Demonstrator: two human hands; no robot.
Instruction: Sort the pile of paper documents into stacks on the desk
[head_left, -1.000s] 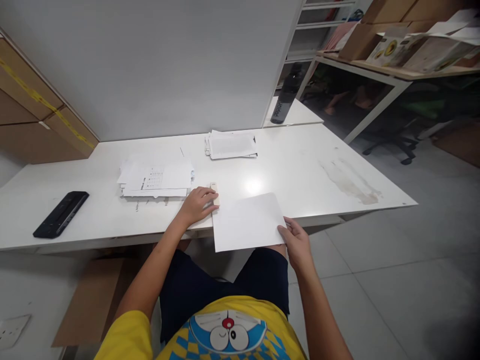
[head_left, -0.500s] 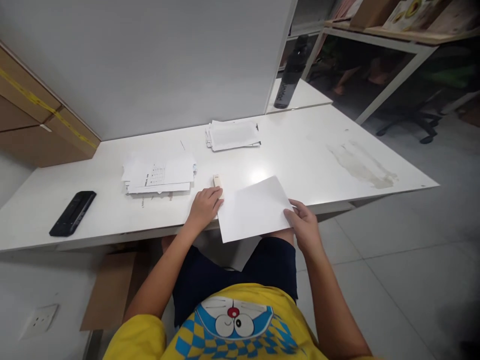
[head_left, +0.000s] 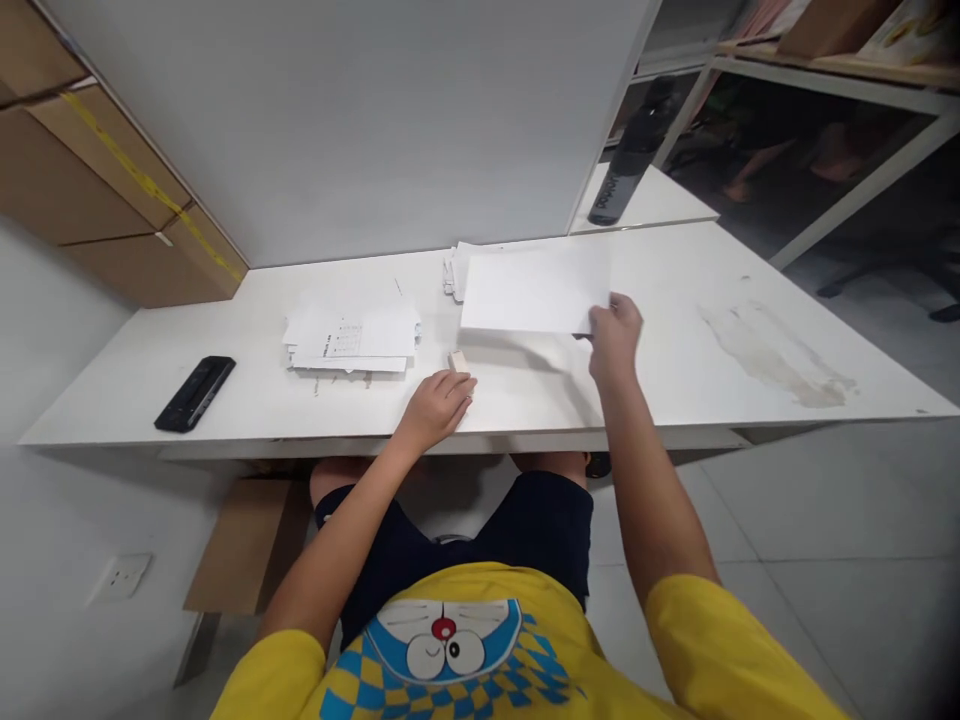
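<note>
My right hand (head_left: 616,335) pinches the near right corner of a white sheet of paper (head_left: 536,290), thumb on top. The sheet is raised above the desk and casts a shadow below its near edge. It covers most of the far paper stack (head_left: 454,272), whose left end still shows. My left hand (head_left: 437,408) rests near the desk's front edge, fingers closed over a small cream-coloured block (head_left: 457,362). Only the block's far end sticks out, so its kind is unclear. Left of it lies another paper stack (head_left: 352,340), with a printed grid on its top sheet.
A black oblong case (head_left: 195,394) lies at the left of the white desk (head_left: 517,405). Behind the desk stands a grey panel (head_left: 390,130), with cardboard boxes (head_left: 150,215) to its left. A dark bottle (head_left: 630,160) stands at the back right. A stain (head_left: 795,365) marks the desk's right end.
My right hand has carried the sheet up and away from the front edge, over the far stack. My left hand stays on the cream-coloured block. The camera view has shifted.
</note>
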